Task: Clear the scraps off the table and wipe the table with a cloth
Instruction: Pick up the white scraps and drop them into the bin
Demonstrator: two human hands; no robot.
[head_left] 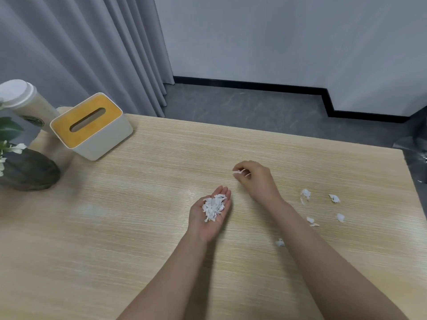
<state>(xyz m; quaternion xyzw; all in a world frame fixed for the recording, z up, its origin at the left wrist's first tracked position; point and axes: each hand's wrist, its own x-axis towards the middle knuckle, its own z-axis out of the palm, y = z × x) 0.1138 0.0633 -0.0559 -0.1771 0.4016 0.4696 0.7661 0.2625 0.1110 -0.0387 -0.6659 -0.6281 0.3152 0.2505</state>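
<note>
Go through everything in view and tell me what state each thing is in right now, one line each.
left hand: palm up, flat, carrying a pile of white scraps.
right hand: pinching one scrap just above the table.
loose scraps: several lying on the table by the right forearm, not picked up.
tissue box: upright, slot showing no tissue.
lidded cup: upright, lid on.

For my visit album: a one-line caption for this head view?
Left hand cups gathered paper scraps; right hand pinches another scrap above the wooden table.
</note>
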